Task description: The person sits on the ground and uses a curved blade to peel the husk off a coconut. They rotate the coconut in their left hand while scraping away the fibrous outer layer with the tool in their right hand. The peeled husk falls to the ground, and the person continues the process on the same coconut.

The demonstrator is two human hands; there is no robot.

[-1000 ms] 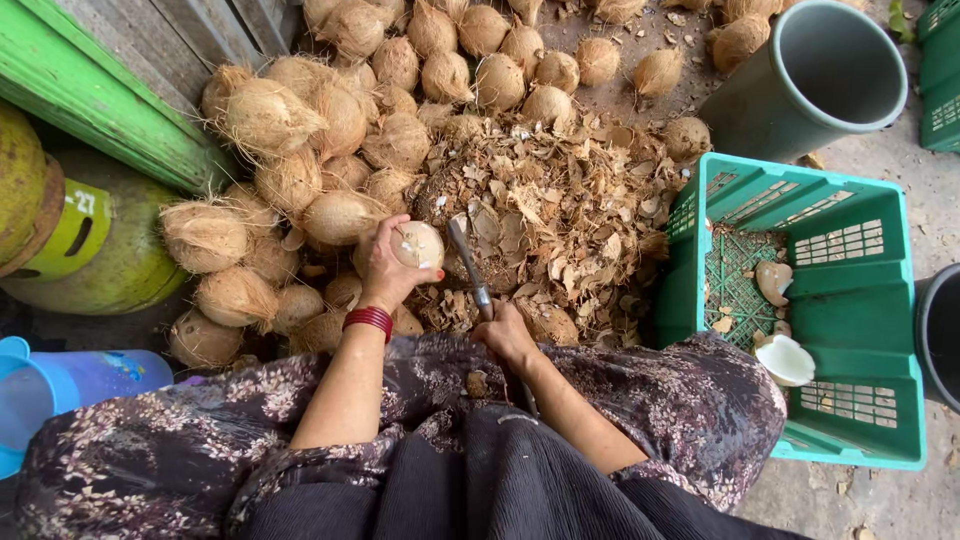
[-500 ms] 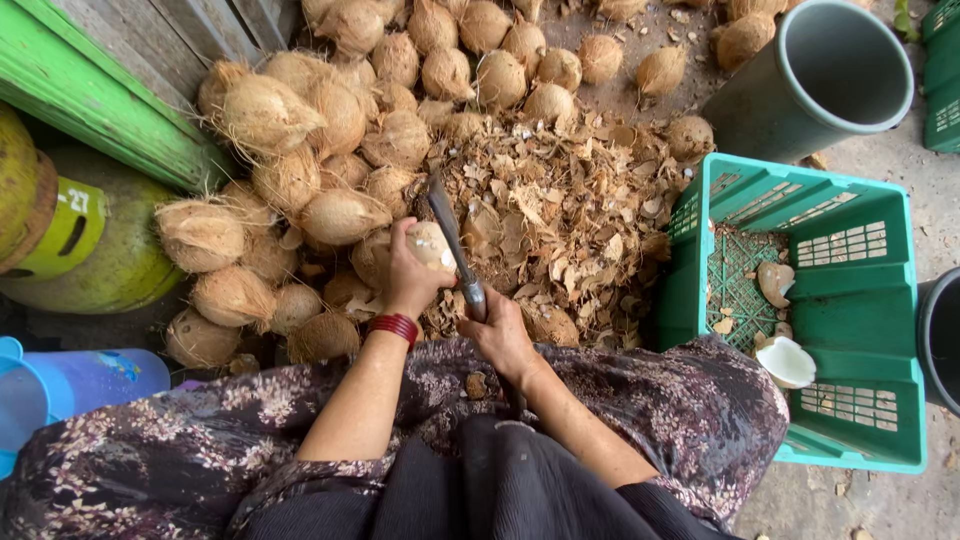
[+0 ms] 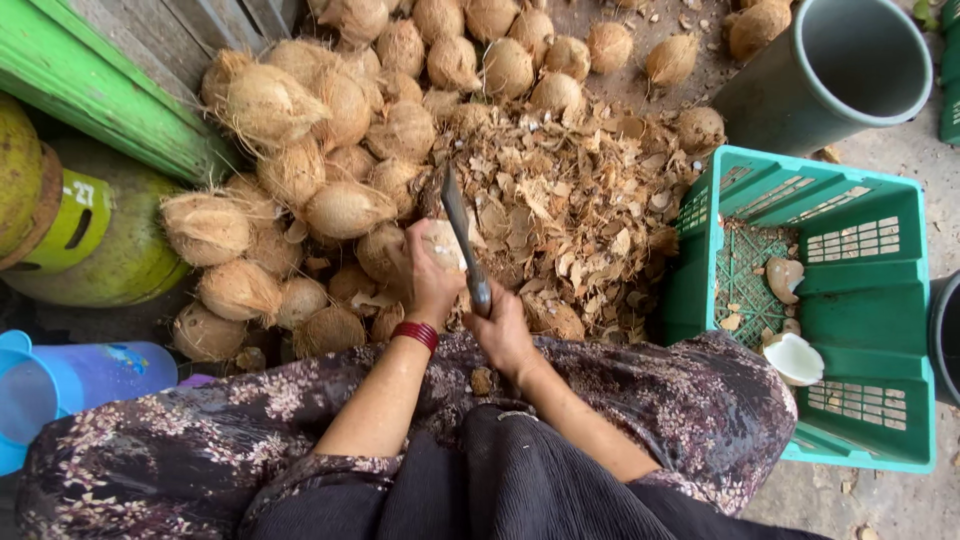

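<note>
Gripping tight: right hand [image 3: 503, 335] is closing its grip around the handle of a long knife [image 3: 462, 232], blade pointing away and lying against the part-peeled coconut [image 3: 438, 243]. Left hand [image 3: 430, 283] is wrapping that coconut, holding it just above the lap (red band at the wrist). Beyond the hands, brown husk chips [image 3: 560, 210] are lying heaped on the ground. Left of them, whole husked coconuts [image 3: 300, 170] are piling against a green board [image 3: 90, 90]. Right, a green crate [image 3: 850, 330] is holding white coconut pieces; behind it, a grey bucket [image 3: 850, 70] is standing.
</note>
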